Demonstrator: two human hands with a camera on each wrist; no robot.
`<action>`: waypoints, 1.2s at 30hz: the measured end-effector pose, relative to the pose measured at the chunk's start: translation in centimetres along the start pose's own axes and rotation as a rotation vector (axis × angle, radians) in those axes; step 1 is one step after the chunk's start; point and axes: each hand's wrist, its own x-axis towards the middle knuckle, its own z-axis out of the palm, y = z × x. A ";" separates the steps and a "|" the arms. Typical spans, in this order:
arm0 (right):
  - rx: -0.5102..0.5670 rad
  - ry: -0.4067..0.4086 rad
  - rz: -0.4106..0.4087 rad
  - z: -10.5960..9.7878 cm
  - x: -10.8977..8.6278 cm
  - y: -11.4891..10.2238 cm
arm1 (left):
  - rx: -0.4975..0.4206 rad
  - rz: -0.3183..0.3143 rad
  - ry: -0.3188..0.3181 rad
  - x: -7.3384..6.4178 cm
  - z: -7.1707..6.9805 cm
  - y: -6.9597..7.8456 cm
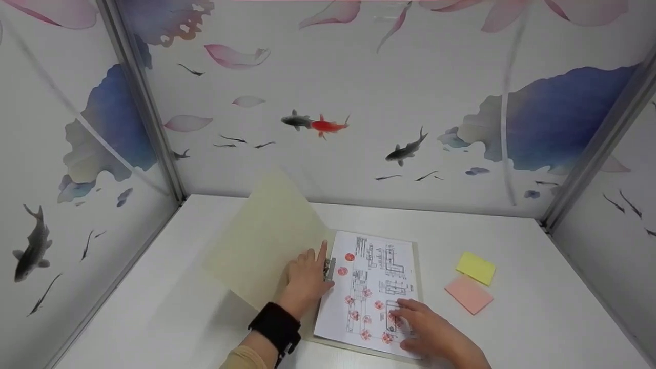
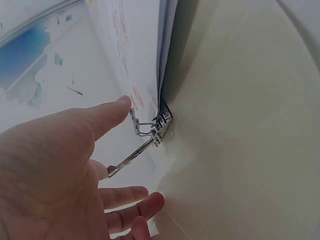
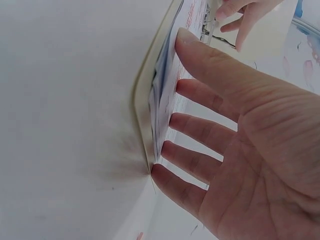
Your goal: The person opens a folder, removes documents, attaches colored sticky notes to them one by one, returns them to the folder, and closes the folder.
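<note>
A cream file folder lies open on the table, its front cover raised to the left. Inside is a stack of white papers; the top sheet carries technical drawings and several red stamps. Along the spine sits a metal clip. My left hand is at this clip with fingers extended. In the left wrist view, its thumb is near the clip's upper part and a finger touches the end of the metal lever. My right hand rests its fingertips on the lower right of the papers, fingers spread.
A yellow sticky-note pad and a pink one lie to the right of the folder, corners close together. White panels with printed fish and petals, joined by metal posts, enclose the white table on three sides.
</note>
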 end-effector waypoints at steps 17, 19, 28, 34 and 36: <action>0.013 0.002 0.021 0.1 0.3 -0.2 | -0.135 0.024 -0.029 1.1 0.3 -0.7; 0.007 0.011 0.001 0.2 0.3 -0.1 | -0.135 0.030 -0.004 1.0 0.3 -0.7; 0.021 0.006 -0.004 0.2 0.2 0.1 | -0.458 -0.064 -0.056 -0.2 -0.8 0.0; 0.019 -0.001 0.028 0.3 0.4 -0.1 | -0.514 -0.119 -0.187 -1.8 -1.2 0.4; 0.012 -0.006 0.036 0.3 0.4 -0.2 | -0.517 -0.141 -0.209 -2.3 -1.2 0.4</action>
